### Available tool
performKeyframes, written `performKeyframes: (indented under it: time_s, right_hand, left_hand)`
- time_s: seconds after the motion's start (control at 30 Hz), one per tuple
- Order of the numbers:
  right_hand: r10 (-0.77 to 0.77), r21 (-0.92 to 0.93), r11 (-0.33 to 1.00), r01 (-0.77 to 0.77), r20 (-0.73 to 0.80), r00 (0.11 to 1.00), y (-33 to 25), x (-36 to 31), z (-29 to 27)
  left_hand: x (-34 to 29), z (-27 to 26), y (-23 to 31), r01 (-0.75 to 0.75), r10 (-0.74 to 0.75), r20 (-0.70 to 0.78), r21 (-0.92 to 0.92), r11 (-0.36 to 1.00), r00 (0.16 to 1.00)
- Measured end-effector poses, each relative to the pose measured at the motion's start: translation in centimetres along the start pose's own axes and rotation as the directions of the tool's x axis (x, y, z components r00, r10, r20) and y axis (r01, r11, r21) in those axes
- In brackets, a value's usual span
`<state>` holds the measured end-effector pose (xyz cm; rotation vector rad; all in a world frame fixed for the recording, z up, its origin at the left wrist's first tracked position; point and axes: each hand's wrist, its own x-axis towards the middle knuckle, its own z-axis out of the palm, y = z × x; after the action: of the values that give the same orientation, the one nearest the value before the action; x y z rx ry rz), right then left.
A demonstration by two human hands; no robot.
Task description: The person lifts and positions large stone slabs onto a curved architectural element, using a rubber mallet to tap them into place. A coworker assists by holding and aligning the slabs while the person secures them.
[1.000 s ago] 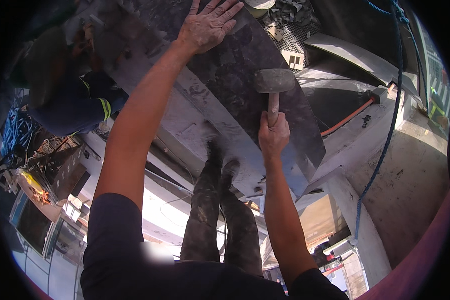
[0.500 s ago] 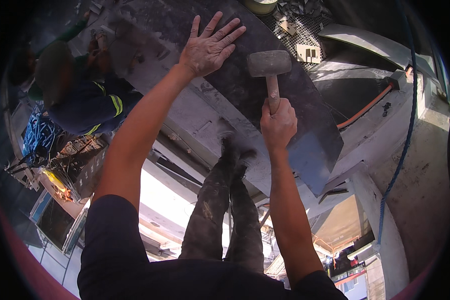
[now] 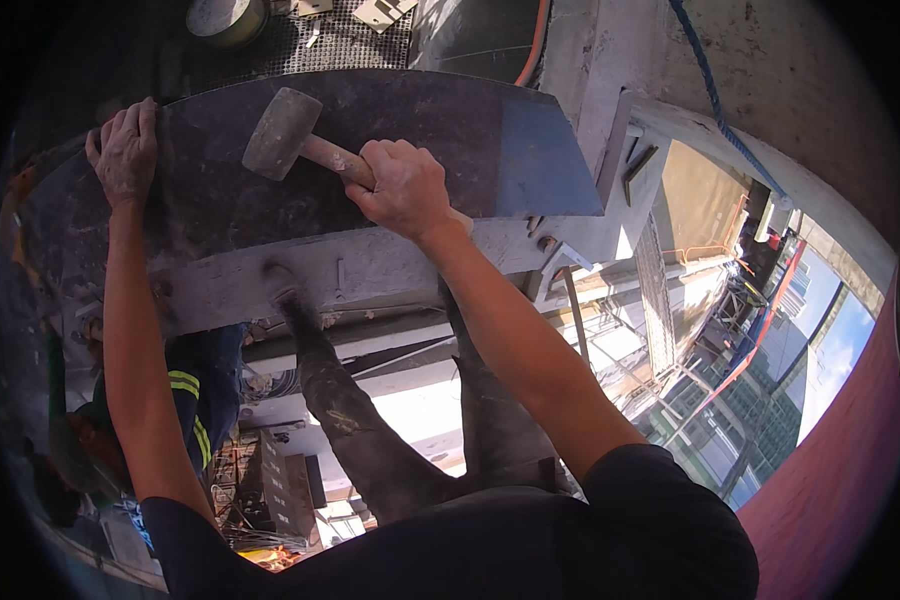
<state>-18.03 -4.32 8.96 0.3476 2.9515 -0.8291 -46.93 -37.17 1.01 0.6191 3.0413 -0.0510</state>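
My right hand is wrapped round the wooden handle of a rubber mallet. Its thick grey head points left, above a large dark slab; whether it touches the surface I cannot tell. The slab is dusty and smooth, with a bluish reflection at its right end. At the slab's far left edge, my left hand has its fingers bent over the rim and its thumb apart. A pale, dusty ledge runs along the slab's near side, and one of my feet rests on it.
A co-worker's dark clothing with reflective stripes shows below my left arm. Beyond the slab stand a round bucket and a black mesh mat. A blue rope hangs at the right. Past the ledge, a deep drop opens onto scaffolding.
My view has turned, so the slab lies more crosswise. My left hand has gone from flat, spread fingers on the slab to its far left edge. The mallet has swung from upright to pointing left.
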Motion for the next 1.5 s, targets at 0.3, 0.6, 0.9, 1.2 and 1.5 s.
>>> performKeyframes:
  time_s: [0.3, 0.6, 0.9, 1.2, 1.5]
  right_hand:
    - [0.059, -0.024, 0.998, -0.062, -0.106, 0.993, -0.1, -0.2, -0.3]
    - [0.608, 0.062, 0.778, -0.625, -0.325, 0.725, 9.1, -1.3, -7.3]
    - [0.575, -0.212, 0.694, -0.688, -0.412, 0.707, 37.0, -0.5, -18.3]
    - [0.455, -0.266, 0.741, -0.617, -0.477, 0.752, 37.4, -0.5, -12.6]
    - [-0.022, -0.385, 0.856, -0.346, -0.694, 0.719, 26.5, 2.8, -10.2]
  left_hand:
    - [-0.4, -3.4, 1.7, -0.283, 0.259, -0.155, -0.156, 0.946, 0.953]
    - [0.0, -0.2, -0.7, -0.262, 0.251, -0.107, -0.114, 0.958, 0.962]
    - [1.8, 1.7, -1.2, -0.372, 0.390, -0.226, 0.120, 0.921, 0.893]
    - [-0.3, -0.2, -0.7, -0.232, 0.191, -0.195, -0.218, 0.948, 0.962]
    - [-0.2, 0.0, -0.1, -0.291, 0.187, -0.360, -0.258, 0.921, 0.914]
